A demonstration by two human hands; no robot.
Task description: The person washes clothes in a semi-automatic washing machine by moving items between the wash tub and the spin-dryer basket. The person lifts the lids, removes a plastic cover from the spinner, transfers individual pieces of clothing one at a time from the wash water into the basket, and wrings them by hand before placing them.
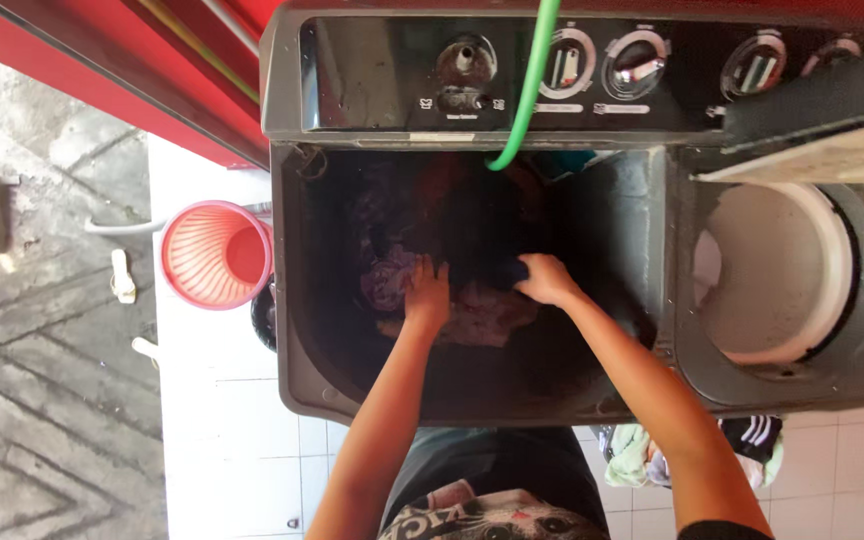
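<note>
Both my arms reach down into the wash tub (312, 300) of a grey twin-tub washing machine. My left hand (427, 293) presses on wet purple and dark clothes (472, 310) in the tub. My right hand (545, 279) grips a dark blue garment (492, 268) just beside it. The clothes lie heaped in dark water. A green hose (527, 95) hangs from above into the tub's back edge.
The spin tub (802, 270), pale inside, sits open on the right. Control knobs (602, 62) line the panel at the back. A red plastic bucket (214, 253) stands left of the machine on white tiles. More clothes (642, 455) lie on the floor at lower right.
</note>
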